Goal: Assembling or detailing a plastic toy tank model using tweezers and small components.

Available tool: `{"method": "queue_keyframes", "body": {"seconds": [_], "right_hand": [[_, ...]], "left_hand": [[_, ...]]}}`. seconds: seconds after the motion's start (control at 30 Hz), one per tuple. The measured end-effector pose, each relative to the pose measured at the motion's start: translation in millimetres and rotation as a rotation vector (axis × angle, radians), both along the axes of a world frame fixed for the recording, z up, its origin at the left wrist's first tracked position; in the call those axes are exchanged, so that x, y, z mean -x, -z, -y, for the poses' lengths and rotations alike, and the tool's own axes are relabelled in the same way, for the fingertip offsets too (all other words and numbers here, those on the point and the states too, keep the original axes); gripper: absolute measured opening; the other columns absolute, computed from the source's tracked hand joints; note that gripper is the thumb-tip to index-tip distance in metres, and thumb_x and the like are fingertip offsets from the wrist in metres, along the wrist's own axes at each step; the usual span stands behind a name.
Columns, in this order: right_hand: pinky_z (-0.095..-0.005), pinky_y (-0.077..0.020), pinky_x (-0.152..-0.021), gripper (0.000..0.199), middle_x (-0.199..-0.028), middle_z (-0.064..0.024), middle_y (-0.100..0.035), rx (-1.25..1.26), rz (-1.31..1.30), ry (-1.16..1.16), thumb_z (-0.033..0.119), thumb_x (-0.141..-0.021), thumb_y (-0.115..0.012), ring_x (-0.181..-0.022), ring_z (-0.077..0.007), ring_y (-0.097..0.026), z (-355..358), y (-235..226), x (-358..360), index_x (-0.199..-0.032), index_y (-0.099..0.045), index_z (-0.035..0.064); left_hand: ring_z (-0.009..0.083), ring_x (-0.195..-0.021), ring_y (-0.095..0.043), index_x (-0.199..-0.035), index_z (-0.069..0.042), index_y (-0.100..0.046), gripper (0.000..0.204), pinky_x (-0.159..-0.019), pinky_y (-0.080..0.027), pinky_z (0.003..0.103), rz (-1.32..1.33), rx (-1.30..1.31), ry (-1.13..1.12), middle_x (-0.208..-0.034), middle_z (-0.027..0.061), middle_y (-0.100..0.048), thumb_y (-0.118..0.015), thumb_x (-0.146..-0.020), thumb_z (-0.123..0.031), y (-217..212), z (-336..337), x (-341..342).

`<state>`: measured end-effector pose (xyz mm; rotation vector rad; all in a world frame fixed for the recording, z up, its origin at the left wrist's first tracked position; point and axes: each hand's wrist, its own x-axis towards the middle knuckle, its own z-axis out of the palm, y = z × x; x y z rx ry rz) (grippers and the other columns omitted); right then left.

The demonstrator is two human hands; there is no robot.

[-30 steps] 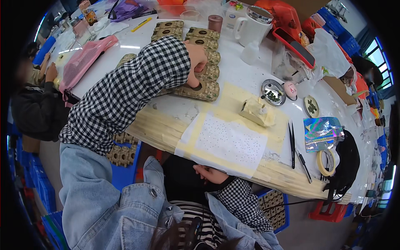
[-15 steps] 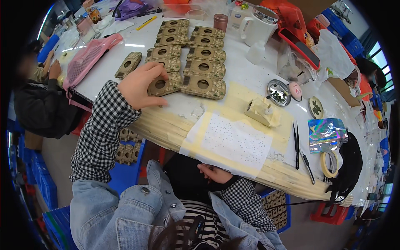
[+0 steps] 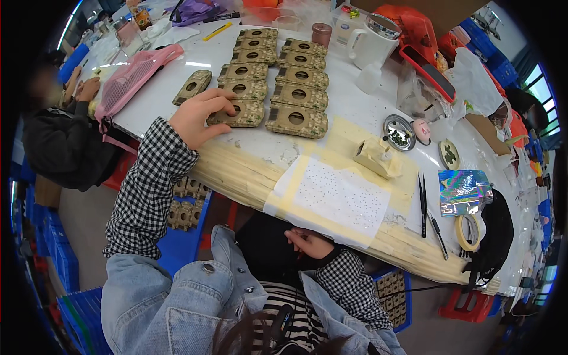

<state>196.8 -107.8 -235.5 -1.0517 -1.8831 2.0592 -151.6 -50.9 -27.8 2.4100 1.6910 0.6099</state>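
Note:
Camouflage plastic housings, each with a round hole, lie flat in two columns on the white table. My left hand (image 3: pixel 201 119) is at the nearest housing (image 3: pixel 248 114) of the left column, thumb at its near edge and fingers over its left end. Beside that column, a single housing (image 3: pixel 193 87) lies apart at an angle. The right column's nearest housing (image 3: pixel 297 121) sits a small gap away. My right hand (image 3: pixel 309 243) rests low in my lap, below the table edge, fingers curled; what they hold, if anything, is hidden.
Right of the columns are a dotted white sheet (image 3: pixel 337 192), a taped block (image 3: pixel 377 158), a round metal dish (image 3: pixel 399 132), tweezers (image 3: pixel 422 206) and a tape roll (image 3: pixel 468 232). A white mug (image 3: pixel 374 41) stands behind. Another person (image 3: pixel 68 145) sits at left.
The nearest left-column housing, slanted before, now lies straighter, with my left hand still at it. The view has shifted slightly. My right hand stays in my lap.

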Motion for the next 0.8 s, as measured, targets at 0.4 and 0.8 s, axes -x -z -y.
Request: {"method": "queue_keyframes", "body": {"seconds": [0.4,0.8], "right_hand": [[-0.0237,-0.0419,-0.046,0.036,-0.061,-0.0019,-0.053,-0.088,0.024,-0.052,0.036,-0.099,-0.05,-0.048,-0.0092,-0.051,10.2,6.7,-7.9,-0.084,-0.057,0.0046],[-0.0238,-0.045,-0.048,0.035,-0.062,-0.0015,-0.054,-0.075,0.054,-0.028,0.036,-0.099,-0.051,-0.049,-0.0087,-0.052,9.9,8.3,-8.2,-0.084,-0.058,0.0048]], "left_hand": [[0.0232,-0.086,-0.056,-0.096,-0.003,-0.049,0.046,-0.082,-0.045,0.032,-0.004,-0.133,-0.761,-0.091,0.011,-0.057,-0.076,-0.079,-0.036,26.2,-7.4,59.0],[0.0221,-0.123,-0.047,-0.1,-0.011,-0.039,0.037,-0.104,-0.039,0.037,0.91,0.081,-0.081,-0.132,0.0141,-0.048,-0.07,-0.081,-0.001,32.6,18.5,106.4]]}}
